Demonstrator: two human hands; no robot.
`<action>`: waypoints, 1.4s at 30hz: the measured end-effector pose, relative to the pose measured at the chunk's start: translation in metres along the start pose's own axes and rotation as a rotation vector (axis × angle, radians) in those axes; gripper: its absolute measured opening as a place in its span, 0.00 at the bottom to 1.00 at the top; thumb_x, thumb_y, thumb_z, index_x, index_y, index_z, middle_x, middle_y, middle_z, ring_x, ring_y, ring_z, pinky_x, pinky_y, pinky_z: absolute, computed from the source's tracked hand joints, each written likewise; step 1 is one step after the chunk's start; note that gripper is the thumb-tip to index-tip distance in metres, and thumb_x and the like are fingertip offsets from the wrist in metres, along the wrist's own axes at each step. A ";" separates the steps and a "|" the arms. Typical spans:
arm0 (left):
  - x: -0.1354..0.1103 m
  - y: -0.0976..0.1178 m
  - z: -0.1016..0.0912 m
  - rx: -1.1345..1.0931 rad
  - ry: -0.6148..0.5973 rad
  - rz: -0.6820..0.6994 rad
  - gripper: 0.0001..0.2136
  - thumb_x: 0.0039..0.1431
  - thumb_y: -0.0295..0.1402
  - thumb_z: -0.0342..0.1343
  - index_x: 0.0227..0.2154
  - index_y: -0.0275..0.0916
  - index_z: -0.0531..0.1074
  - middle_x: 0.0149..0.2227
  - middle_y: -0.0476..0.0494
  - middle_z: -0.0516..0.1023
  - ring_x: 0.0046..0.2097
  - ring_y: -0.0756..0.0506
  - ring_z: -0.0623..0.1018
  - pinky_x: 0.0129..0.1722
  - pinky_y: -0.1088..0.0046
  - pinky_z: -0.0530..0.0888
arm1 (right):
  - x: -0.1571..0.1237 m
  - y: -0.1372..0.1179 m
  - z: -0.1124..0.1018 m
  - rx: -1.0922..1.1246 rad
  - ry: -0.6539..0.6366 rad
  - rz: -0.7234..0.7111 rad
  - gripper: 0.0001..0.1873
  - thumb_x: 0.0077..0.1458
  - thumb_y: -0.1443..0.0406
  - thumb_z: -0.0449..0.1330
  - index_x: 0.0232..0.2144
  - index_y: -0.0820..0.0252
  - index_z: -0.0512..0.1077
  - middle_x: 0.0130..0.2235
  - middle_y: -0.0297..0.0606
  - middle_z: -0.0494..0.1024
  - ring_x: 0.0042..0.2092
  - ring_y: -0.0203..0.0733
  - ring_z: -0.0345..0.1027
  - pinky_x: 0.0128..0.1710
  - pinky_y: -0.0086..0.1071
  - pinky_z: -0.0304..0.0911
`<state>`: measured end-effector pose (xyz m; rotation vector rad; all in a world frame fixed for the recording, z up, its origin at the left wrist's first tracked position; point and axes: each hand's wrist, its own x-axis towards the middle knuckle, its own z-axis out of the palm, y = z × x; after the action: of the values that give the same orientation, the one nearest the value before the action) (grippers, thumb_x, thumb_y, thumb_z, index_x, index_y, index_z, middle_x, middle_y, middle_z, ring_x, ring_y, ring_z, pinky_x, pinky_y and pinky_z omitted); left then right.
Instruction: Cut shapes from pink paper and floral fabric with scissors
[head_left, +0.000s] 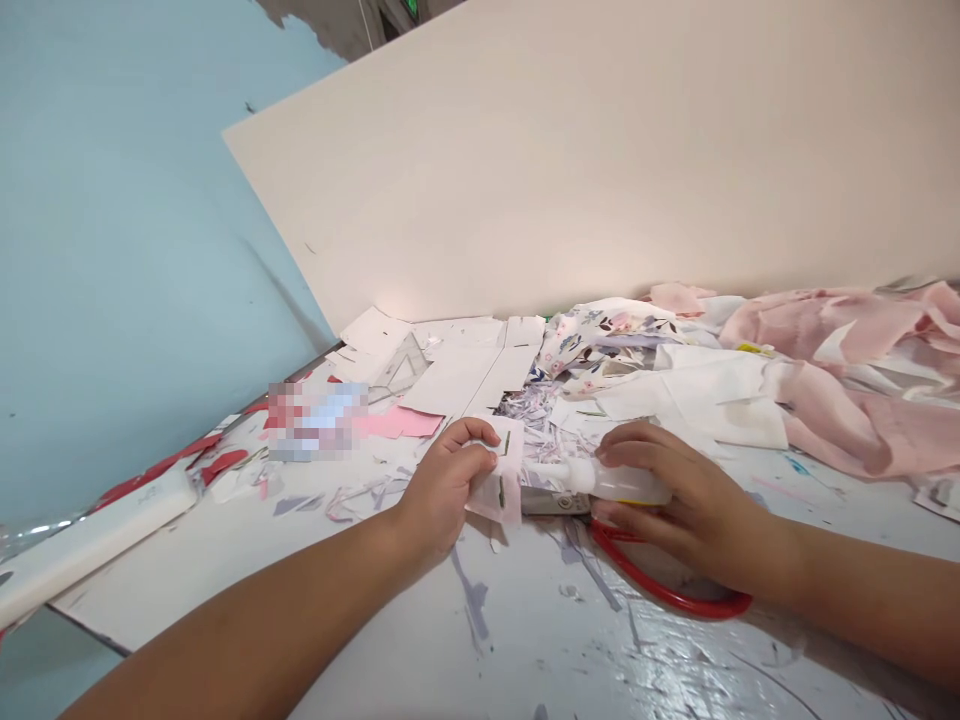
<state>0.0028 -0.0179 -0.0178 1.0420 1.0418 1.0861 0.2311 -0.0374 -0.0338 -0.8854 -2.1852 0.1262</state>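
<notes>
Pinched in our left hand (442,484), paper (507,492); clasped in our right hand (701,495), bottle (628,486), nozzle (547,470) already beside paper; work seems unfinished.

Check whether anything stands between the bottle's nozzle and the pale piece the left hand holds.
Nothing visible does. The bottle in the right hand points its nozzle at the pale piece; I can't tell whether they touch. The scissors lie beneath, on the table.
</notes>
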 end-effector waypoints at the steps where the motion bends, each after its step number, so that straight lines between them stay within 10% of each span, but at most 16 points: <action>1: 0.000 -0.001 -0.001 0.015 0.011 0.000 0.07 0.42 0.26 0.51 0.27 0.42 0.64 0.14 0.57 0.56 0.17 0.54 0.60 0.16 0.81 0.57 | 0.001 -0.001 -0.001 0.022 0.013 0.054 0.13 0.49 0.62 0.57 0.39 0.53 0.62 0.39 0.40 0.66 0.41 0.44 0.64 0.38 0.39 0.66; 11: 0.001 -0.009 -0.004 0.035 -0.014 -0.016 0.09 0.40 0.29 0.53 0.29 0.41 0.65 0.16 0.56 0.59 0.19 0.53 0.64 0.17 0.81 0.58 | 0.016 -0.022 -0.020 0.987 0.102 0.837 0.27 0.35 0.63 0.68 0.38 0.53 0.60 0.32 0.33 0.70 0.29 0.38 0.67 0.27 0.30 0.66; 19: 0.002 -0.010 -0.002 -0.003 -0.089 -0.038 0.08 0.42 0.26 0.51 0.29 0.42 0.64 0.16 0.56 0.57 0.19 0.53 0.63 0.16 0.81 0.57 | 0.028 -0.036 -0.031 1.339 0.200 0.782 0.24 0.43 0.68 0.62 0.45 0.48 0.64 0.35 0.33 0.70 0.35 0.38 0.67 0.33 0.30 0.67; 26: 0.001 -0.011 -0.001 -0.023 -0.148 -0.044 0.08 0.40 0.25 0.47 0.26 0.41 0.64 0.16 0.56 0.56 0.17 0.54 0.59 0.15 0.81 0.54 | 0.037 -0.050 -0.033 1.174 0.122 0.687 0.24 0.41 0.66 0.65 0.43 0.48 0.66 0.37 0.36 0.73 0.35 0.41 0.69 0.33 0.33 0.68; 42: 0.000 -0.005 0.001 -0.087 -0.204 -0.113 0.07 0.40 0.24 0.48 0.26 0.40 0.64 0.23 0.52 0.68 0.20 0.52 0.69 0.20 0.77 0.64 | 0.077 -0.045 0.015 1.387 0.158 0.508 0.20 0.50 0.67 0.56 0.45 0.44 0.59 0.35 0.32 0.73 0.39 0.40 0.68 0.34 0.33 0.65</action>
<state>0.0047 -0.0191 -0.0219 0.9893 0.8711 0.9055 0.1598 -0.0202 0.0189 -0.5128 -1.1639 1.5149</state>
